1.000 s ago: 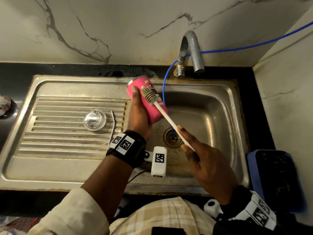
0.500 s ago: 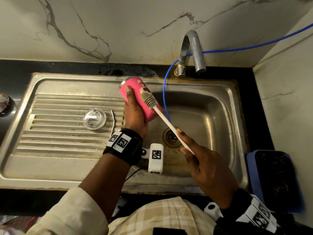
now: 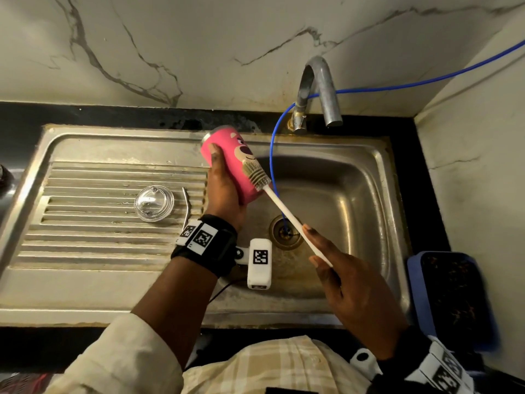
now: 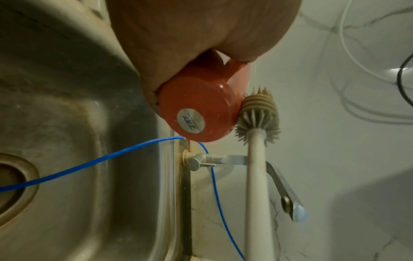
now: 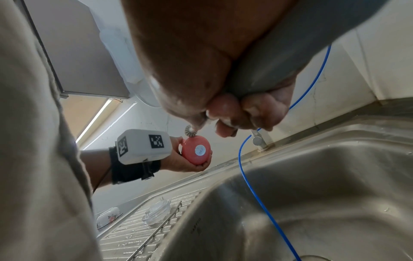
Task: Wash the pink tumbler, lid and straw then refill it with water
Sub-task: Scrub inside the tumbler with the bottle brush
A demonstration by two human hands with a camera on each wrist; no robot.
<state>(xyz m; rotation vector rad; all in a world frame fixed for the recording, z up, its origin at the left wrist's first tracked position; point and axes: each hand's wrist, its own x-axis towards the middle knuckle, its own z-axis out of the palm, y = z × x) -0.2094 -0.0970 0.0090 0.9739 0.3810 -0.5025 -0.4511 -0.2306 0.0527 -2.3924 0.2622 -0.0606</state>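
Note:
My left hand [image 3: 224, 189] grips the pink tumbler [image 3: 231, 163], tilted over the left edge of the sink basin [image 3: 341, 194], base towards me. In the left wrist view the tumbler's base [image 4: 196, 116] shows a round silver sticker. My right hand [image 3: 349, 285] holds the white handle of a bottle brush [image 3: 287, 214]; its beige bristle head [image 3: 255, 176] lies against the tumbler's outer side. The clear lid [image 3: 154, 203] and the bent metal straw [image 3: 186, 207] lie on the ribbed drainboard to the left.
A steel tap [image 3: 318, 92] stands behind the basin, with no water seen running. A thin blue tube [image 3: 271, 172] runs from the wall down into the drain [image 3: 285, 231]. A blue tray [image 3: 451, 300] sits at the right. A small patterned dish [image 5: 108, 218] rests at the drainboard's far left.
The brush head has slid down the tumbler's side towards its base. The tumbler has turned in my left hand, so its printed bear face now shows on top.

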